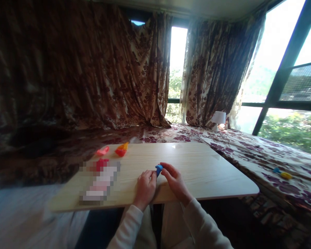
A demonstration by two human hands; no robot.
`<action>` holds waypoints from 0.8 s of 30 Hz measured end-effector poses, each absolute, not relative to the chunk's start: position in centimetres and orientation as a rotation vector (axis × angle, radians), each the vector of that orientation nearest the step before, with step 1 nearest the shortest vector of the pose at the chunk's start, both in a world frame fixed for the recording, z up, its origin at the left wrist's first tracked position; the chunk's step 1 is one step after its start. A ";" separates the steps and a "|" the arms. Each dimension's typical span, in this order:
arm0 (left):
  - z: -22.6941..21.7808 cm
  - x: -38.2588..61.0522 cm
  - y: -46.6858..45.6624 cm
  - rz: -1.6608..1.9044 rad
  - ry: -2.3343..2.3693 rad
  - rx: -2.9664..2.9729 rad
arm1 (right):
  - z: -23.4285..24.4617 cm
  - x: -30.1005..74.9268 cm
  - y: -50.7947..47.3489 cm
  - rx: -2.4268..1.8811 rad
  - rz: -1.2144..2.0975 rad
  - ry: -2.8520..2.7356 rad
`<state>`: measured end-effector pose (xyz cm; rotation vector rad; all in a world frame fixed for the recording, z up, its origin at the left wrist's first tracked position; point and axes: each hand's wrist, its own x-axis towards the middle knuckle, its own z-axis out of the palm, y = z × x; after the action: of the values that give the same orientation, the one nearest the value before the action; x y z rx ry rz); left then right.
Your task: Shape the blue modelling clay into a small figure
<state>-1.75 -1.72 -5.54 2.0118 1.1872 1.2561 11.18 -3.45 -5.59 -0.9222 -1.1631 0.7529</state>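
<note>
Between my hands, over the near part of the table, is a small, soft-looking blue piece (159, 168) with a lighter blue top; its kind is not clear. My left hand (147, 186) is closed, its thumb and fingers pinching the lower part of the piece. My right hand (174, 180) curves in from the other side, fingertips closed at its top edge. The fingers hide much of the lower end.
The pale wooden table (197, 173) carries a pink piece (103, 150), an orange-and-red piece (121, 149), a dark red piece (102, 164) and a blurred-out patch (100, 185). Flowered bedding holds a white lamp (218, 119) and a yellow piece (286, 175).
</note>
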 end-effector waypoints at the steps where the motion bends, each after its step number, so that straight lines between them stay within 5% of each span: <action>1: -5.6 -1.7 -1.7 1.261 1.198 2.013 | -5.5 11.2 -3.4 -0.929 0.750 -1.159; 24: -5.0 -1.7 -1.8 1.213 1.221 2.001 | -5.5 11.1 -3.5 -0.883 0.778 -1.134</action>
<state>-1.67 -1.85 -5.04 2.0012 1.2207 1.2131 11.14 -3.46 -5.46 -0.8826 -1.1336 0.7779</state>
